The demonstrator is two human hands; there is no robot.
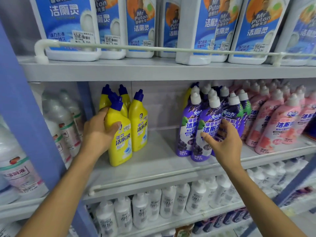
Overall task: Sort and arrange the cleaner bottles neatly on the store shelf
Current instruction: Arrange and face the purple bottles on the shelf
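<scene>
Your left hand (97, 134) grasps the front yellow toilet-cleaner bottle (119, 134) while your right hand (224, 142), fingers loose, touches the purple bottle (205, 129); next, I judge, close the gap between them.

Bright, even, cool-white light fills the scene, seemingly from above and behind the camera, with no harsh glare. Soft shadow sits under the upper shelf board (153, 71), darkening the back panel and the far yellow bottles (119, 98). The middle shelf floor (159, 151) is pale, nearly washed out. The centre is fairly sharp: labels on the purple bottles (206, 127) read clearly. Toward the edges, wide-angle distortion bows the guard rail (153, 48), and the left wrapped bottles (58, 120) and low white bottles (171, 202) are blurred.
</scene>
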